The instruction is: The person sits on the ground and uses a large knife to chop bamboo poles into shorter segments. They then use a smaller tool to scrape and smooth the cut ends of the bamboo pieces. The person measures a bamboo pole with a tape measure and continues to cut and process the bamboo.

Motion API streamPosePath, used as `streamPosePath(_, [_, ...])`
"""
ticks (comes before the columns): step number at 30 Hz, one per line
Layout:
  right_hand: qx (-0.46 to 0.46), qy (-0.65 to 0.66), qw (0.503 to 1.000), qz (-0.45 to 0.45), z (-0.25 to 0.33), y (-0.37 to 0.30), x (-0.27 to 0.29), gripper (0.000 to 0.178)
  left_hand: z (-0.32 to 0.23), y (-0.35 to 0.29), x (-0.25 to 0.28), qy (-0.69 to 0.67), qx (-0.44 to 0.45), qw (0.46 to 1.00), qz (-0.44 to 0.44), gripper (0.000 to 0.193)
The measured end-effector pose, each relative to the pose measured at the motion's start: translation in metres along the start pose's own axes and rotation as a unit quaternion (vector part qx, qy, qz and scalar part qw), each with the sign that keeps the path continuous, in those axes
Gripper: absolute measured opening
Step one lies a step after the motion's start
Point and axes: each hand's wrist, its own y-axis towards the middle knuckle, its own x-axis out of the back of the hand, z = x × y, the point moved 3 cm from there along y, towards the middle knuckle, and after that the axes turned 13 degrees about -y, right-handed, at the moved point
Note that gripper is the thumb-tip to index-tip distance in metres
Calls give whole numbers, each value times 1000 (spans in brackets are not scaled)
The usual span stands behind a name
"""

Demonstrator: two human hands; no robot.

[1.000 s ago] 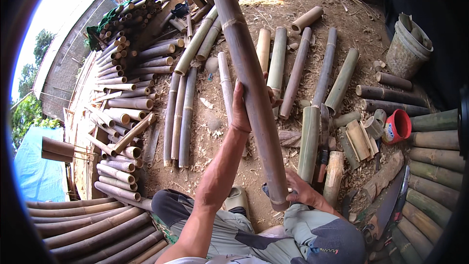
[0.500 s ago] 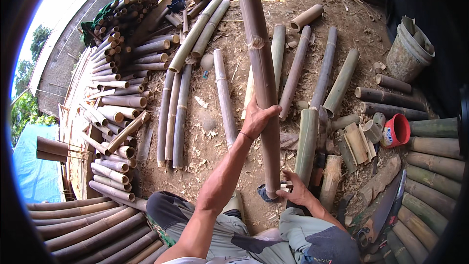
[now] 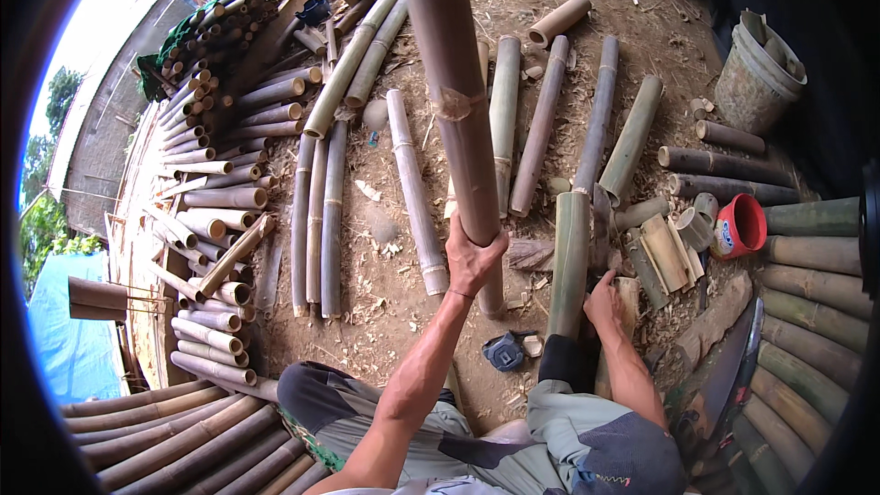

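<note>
My left hand [image 3: 474, 261] is closed round a thick brown bamboo pole [image 3: 451, 64] and holds it tilted, its upper end leaning away and slightly left. The pole's lower end hangs just above the ground, between my legs and the lying bamboo. Beside a green bamboo length [image 3: 568, 261], at its right, is my right hand [image 3: 603, 305]. One finger points forward; the others are mostly hidden, so whether it grips anything does not show. A pale bamboo piece [image 3: 627, 298] stands next to that hand. Near my feet lies a small dark blue-grey rounded object [image 3: 504, 351].
Several bamboo lengths [image 3: 541, 128] lie spread over the chip-strewn ground ahead. Stacked bamboo [image 3: 220, 192] fills the left side. To the right are a red tub [image 3: 741, 227], a dirty white bucket [image 3: 757, 73], a handsaw [image 3: 724, 385] and a row of bamboo poles [image 3: 816, 302].
My left hand has raised the bamboo pole, its upper end shifting left and nearer. My right hand has left the pole's lower end and moved right, past the green bamboo.
</note>
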Motion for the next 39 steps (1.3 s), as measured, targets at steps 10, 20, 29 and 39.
streamPosePath(10, [70,186,969,-145,-79,-30,48,41,-72,-62,-2,-385,-162,908,12,72])
streamPosePath(20, [59,456,884,-84,-100,-67,113,32,-86,-89,-18,-325,-130,936,34,73])
streamPosePath(29, [61,429,899,-66,-111,-71,110,34,-81,-91,-17,-312,-116,943,9,73])
streamPosePath(39, [285,-154,945,-36,-160,-66,156,17,-80,-95,-19,-325,-127,936,40,72])
